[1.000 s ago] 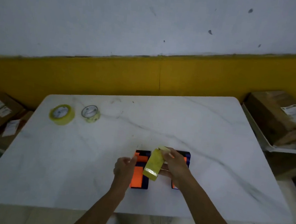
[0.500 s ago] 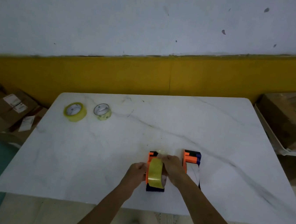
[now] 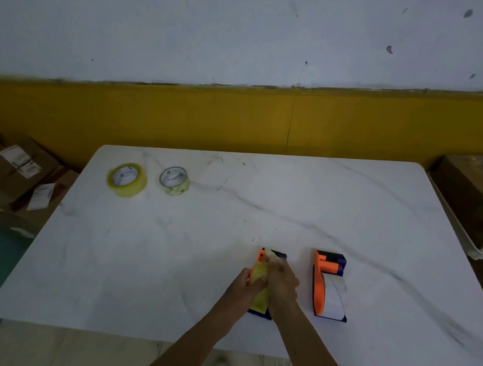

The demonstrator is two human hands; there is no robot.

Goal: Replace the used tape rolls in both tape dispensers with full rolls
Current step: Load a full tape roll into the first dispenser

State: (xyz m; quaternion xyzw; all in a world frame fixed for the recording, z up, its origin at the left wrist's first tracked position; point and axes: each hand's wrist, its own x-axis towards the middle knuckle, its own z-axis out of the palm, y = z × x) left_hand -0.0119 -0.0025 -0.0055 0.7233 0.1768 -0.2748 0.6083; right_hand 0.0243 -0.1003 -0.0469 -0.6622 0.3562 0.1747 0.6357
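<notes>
Two orange and dark blue tape dispensers lie near the front of the white marble table (image 3: 380,215). The left dispenser (image 3: 259,311) has a yellow tape roll (image 3: 261,274) in it, and both hands are on it. My left hand (image 3: 246,284) grips its left side at the roll. My right hand (image 3: 282,279) lies over the top of the roll, fingers by the front end. The right dispenser (image 3: 328,284) stands free and holds a pale roll. A thick yellow roll (image 3: 126,179) and a thinner pale roll (image 3: 174,181) lie flat at the far left.
Cardboard boxes (image 3: 11,176) are stacked on the floor left of the table. More boxes (image 3: 477,198) sit in a white tray at the right. A yellow and white wall (image 3: 241,117) runs behind the table. Shoes show below the front edge.
The yellow roll went from being held above the dispensers to sitting in the left dispenser. Both hands have closed around it. The view shifted, so the right dispenser now shows fully.
</notes>
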